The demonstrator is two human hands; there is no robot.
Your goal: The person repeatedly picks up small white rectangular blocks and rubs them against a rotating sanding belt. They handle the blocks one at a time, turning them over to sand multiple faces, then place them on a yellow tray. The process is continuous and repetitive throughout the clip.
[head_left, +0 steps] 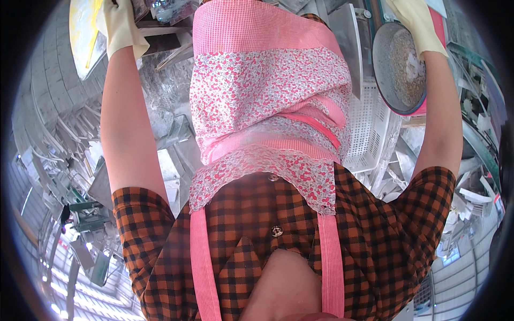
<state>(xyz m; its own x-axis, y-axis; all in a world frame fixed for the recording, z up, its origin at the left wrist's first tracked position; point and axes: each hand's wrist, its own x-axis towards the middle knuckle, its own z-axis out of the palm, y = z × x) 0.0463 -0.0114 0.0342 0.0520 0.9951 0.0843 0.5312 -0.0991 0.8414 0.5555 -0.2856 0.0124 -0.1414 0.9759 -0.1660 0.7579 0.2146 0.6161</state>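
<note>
My left hand (pixel 115 24), in a cream rubber glove, is at the top left. It appears closed on the edge of a flat white and yellow panel (pixel 85 40), with the fingertips cut off by the frame. At the top right, my right hand (pixel 412 18) wears a matching glove beside the rim of a round dark pan (pixel 383 88). Coarse, pale brown grit (pixel 401 69) with a whitish clump lies inside the pan. The right fingers run out of the picture, so their grip is hidden.
A white perforated plastic basket (pixel 367 128) stands right of my pink apron (pixel 267 80). An upright grey-white panel (pixel 352 48) rises beside it. Scrap pieces and strips (pixel 59 155) are heaped on the left, with more scrap (pixel 474 192) on the right.
</note>
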